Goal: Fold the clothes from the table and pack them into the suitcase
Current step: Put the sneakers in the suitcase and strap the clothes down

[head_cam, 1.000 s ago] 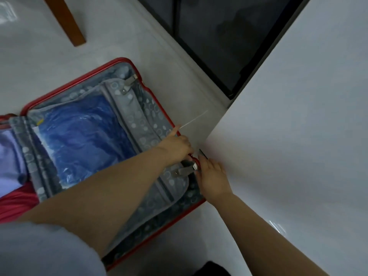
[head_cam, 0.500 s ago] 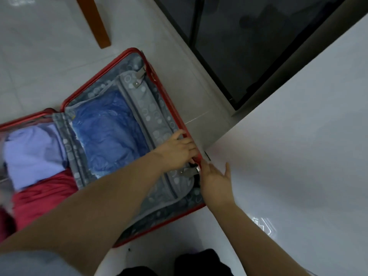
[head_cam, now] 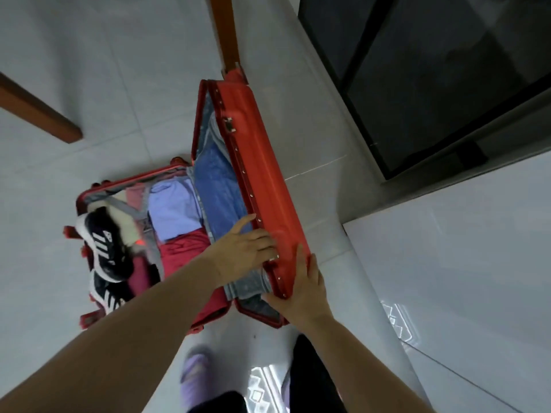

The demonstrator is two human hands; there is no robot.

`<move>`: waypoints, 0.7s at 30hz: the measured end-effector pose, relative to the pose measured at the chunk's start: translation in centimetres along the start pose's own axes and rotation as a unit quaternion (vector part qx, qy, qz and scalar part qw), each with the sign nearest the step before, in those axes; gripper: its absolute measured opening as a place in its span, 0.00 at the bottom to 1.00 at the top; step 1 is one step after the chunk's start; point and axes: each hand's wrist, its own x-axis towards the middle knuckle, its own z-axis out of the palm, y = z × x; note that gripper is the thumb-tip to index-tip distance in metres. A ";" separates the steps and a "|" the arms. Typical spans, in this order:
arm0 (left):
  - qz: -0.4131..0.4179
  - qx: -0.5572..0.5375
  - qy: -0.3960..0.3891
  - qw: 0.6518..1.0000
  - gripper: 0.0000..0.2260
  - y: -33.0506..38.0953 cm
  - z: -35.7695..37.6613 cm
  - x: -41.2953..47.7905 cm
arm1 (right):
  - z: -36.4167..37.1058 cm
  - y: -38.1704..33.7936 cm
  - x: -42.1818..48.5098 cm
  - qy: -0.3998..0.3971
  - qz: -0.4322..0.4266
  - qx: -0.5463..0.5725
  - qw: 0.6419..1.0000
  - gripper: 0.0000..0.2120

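I stand on a pale tiled floor (head_cam: 89, 70), with one wooden leg (head_cam: 38, 114) slanting in at the left and another (head_cam: 226, 31) at the top. A dark glass door (head_cam: 432, 70) fills the upper right, and my purple slipper (head_cam: 193, 371) shows blurred at the bottom.

Red suitcase (head_cam: 268, 186), grey dotted lining (head_cam: 252, 283), lilac shirt (head_cam: 174, 213), black-and-white striped sneakers (head_cam: 104, 245).
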 end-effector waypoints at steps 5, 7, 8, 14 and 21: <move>0.008 -0.058 0.010 0.998 0.20 -3.2 -2.3 -5.8 | 4.0 -4.6 -2.9 0.111 0.029 -0.018 0.993 0.52; -0.010 -0.071 0.025 0.997 0.22 -5.1 -3.4 -6.5 | 5.4 -6.4 -3.7 0.156 0.048 0.007 0.987 0.55; -0.016 -0.050 0.041 0.998 0.20 -6.0 -4.0 -6.7 | 6.0 -7.3 -4.1 0.174 0.063 0.022 0.983 0.57; -0.144 -0.024 -0.165 0.975 0.33 -10.1 -8.4 -8.2 | 8.3 -11.2 -5.9 0.162 0.129 0.058 0.977 0.45; -0.123 0.048 -0.255 0.958 0.38 -13.6 -9.3 -10.2 | 10.2 -14.3 -7.4 0.117 0.143 0.042 0.982 0.45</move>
